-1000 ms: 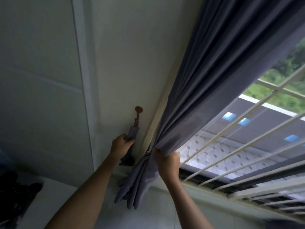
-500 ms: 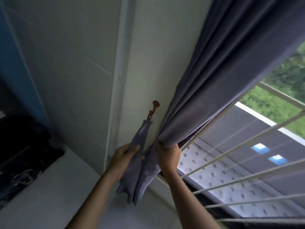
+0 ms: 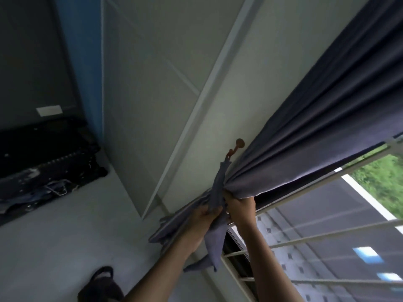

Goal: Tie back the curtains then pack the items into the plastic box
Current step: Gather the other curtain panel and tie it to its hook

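Gathering the curtain (image 3: 305, 138) into a bunch, your right hand (image 3: 241, 207) keeps its fingers curled tight around the folds at the window's edge, so the cloth stays narrow enough to be bound. Your left hand (image 3: 205, 216) pinches the tie-back strap (image 3: 218, 186) just beside that bunch; the strap hangs from the reddish wall hook (image 3: 236, 146), so it is anchored while you wrap. The loose tail dangles below your wrists. The wrap looks unfinished, I judge. The plastic box is not in view; a dark bag (image 3: 100, 286) lies on the floor.
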Available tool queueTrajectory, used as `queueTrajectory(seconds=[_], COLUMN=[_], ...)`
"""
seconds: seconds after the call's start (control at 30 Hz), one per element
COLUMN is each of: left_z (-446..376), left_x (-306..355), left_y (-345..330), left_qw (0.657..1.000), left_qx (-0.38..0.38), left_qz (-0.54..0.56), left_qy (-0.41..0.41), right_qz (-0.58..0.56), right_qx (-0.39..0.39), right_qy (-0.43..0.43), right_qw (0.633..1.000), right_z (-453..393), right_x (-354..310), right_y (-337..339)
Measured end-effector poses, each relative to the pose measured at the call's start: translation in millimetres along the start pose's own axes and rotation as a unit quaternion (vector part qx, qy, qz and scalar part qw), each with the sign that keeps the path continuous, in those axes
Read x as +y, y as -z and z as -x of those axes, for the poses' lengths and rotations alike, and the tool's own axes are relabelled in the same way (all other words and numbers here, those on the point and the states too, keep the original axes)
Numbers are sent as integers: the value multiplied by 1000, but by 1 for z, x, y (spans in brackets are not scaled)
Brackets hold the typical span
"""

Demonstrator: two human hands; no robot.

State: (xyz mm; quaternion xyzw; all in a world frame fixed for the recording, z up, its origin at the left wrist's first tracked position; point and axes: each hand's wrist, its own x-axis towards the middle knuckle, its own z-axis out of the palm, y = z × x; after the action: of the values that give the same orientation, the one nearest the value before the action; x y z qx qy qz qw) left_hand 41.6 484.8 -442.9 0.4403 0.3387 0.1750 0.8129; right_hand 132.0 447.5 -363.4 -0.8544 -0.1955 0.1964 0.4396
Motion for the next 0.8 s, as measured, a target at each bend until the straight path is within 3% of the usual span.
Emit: queueTrajectory(seconds=[0.1, 0.3, 0.4, 0.47, 0.53, 0.6, 0.8], left_z=[-7, -3, -4, 0, 1, -9, -37], left_x=[-3, -7, -9, -7, -1, 4, 16], left_y=[-5, -12, -15, -15, -12, -5, 5], left_qw=[1000, 999, 991, 964, 923, 885, 821], left_qx=[-7, -37, 30, 125, 165, 123, 63], left_qz=[-14, -9, -59, -69, -137, -242, -389], left_qy=[4, -18, -115, -223, -319, -378, -412], right_qz=[-6, 166, 185, 199, 190, 190, 145], right_qx=[-71, -125, -111, -111, -127, -147, -225], right_qy=[-17, 83, 87, 80, 61, 96, 85], right_qw=[997, 975, 973, 971, 972, 966, 960], right_z=[-5, 0, -6, -9, -14, -14, -12], right_x=[3, -3, 3, 8, 8, 2, -11], right_y=[12, 23, 26, 24, 22, 28, 55])
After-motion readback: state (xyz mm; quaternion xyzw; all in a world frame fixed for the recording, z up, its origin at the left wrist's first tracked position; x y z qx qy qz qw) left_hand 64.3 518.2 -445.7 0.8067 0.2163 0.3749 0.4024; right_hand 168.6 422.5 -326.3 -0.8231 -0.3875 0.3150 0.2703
